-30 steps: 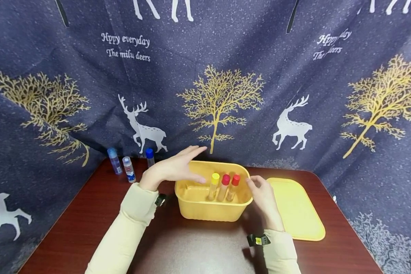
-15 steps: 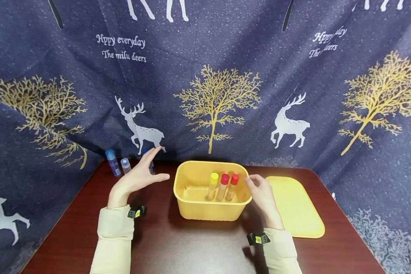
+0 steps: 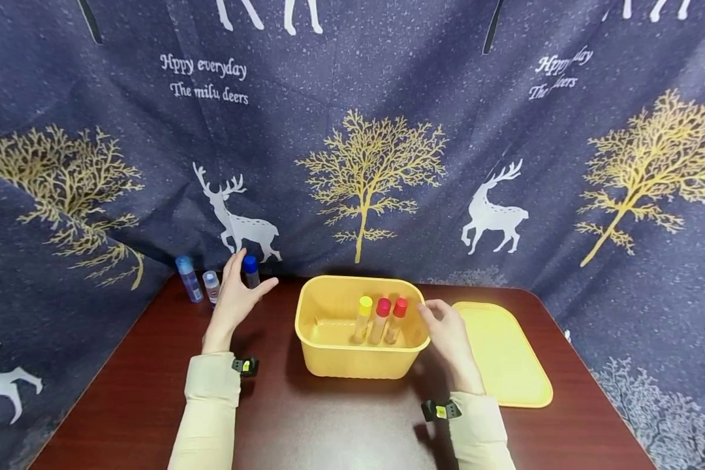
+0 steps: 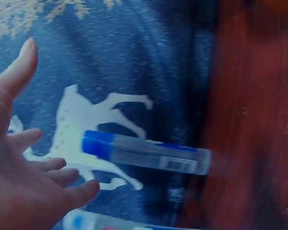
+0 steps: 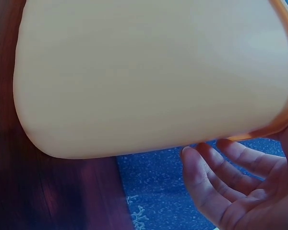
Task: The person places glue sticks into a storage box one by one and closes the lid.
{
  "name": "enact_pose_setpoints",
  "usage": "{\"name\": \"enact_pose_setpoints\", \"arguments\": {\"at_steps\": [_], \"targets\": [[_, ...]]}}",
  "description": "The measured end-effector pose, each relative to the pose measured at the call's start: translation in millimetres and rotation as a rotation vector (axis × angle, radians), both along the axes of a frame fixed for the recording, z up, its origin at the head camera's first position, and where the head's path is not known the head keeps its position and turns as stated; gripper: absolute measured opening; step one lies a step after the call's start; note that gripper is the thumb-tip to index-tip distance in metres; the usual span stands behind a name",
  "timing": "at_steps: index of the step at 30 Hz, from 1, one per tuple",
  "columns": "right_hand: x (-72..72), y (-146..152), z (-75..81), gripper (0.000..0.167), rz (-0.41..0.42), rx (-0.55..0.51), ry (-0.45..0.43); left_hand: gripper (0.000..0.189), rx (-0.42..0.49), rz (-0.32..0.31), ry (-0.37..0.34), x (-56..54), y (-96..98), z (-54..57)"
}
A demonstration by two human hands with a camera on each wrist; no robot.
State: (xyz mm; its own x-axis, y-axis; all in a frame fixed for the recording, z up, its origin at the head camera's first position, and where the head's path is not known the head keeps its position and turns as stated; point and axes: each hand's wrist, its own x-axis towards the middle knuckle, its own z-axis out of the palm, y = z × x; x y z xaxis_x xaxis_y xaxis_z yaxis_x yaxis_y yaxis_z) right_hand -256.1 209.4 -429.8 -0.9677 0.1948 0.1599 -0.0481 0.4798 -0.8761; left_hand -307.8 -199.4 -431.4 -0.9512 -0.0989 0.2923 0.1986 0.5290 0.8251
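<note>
My left hand [image 3: 235, 302], fingers and thumb spread, hangs around the clear glue-stick-like tube [image 4: 156, 155] with a blue cap. In the left wrist view a gap separates the fingers from it. Two more such tubes stand left of the hand: a blue one [image 3: 189, 279] and a clear one [image 3: 211, 284], partly covered by the hand in the head view. My right hand [image 3: 449, 331] pinches the right rim of the yellow plastic box [image 3: 358, 363]. Inside the box stand a yellow-capped tube [image 3: 361, 320] and two red-capped tubes [image 3: 379, 321].
A flat yellow lid [image 3: 505, 356] lies on the brown table [image 3: 329, 424], right of the box. A dark blue cloth [image 3: 305, 196] printed with deer and trees hangs behind the table's back edge.
From above the box, my left hand has moved left to the blue-capped tube. My right hand stays at the box rim, and the tubes in the box keep their places.
</note>
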Motion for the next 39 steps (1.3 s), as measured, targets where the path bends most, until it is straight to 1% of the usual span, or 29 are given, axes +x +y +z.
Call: {"name": "enact_pose_setpoints", "arguments": {"at_steps": [5, 9, 15, 18, 21, 25, 31, 36, 39], "targets": [[-0.4, -1, 0.0, 0.026, -0.001, 0.006, 0.009, 0.101, 0.037, 0.072, 0.017, -10.4, 5.4, -6.5], [-0.1, 1, -0.7, 0.024, -0.006, 0.026, 0.018, 0.098, 0.047, 0.125, 0.034, -19.9, 9.9, -12.9], [1.2, 2, -0.9, 0.024, -0.011, 0.036, 0.018, 0.087, -0.019, 0.260, 0.068, -33.7, 11.7, -22.0], [2.2, 1, -0.6, 0.023, -0.013, 0.034, 0.017, 0.081, -0.042, 0.319, 0.060, -37.9, 11.1, -24.5], [1.9, 0, -0.7, 0.023, -0.007, 0.023, 0.015, 0.075, -0.045, 0.361, 0.055, -40.5, 10.4, -25.5], [0.4, 1, -0.8, 0.024, -0.007, 0.012, 0.019, 0.064, -0.050, 0.401, 0.086, -44.8, 11.9, -26.4], [1.2, 1, 0.4, 0.024, -0.003, -0.008, 0.012, 0.052, -0.067, 0.448, 0.136, -49.9, 12.4, -32.1], [0.9, 1, -0.1, 0.023, -0.009, 0.003, 0.008, 0.043, -0.110, 0.449, 0.170, -49.0, 12.0, -33.9], [0.7, 1, -0.5, 0.024, -0.007, 0.001, 0.007, 0.038, -0.128, 0.448, 0.190, -46.1, 12.1, -33.3]]}}
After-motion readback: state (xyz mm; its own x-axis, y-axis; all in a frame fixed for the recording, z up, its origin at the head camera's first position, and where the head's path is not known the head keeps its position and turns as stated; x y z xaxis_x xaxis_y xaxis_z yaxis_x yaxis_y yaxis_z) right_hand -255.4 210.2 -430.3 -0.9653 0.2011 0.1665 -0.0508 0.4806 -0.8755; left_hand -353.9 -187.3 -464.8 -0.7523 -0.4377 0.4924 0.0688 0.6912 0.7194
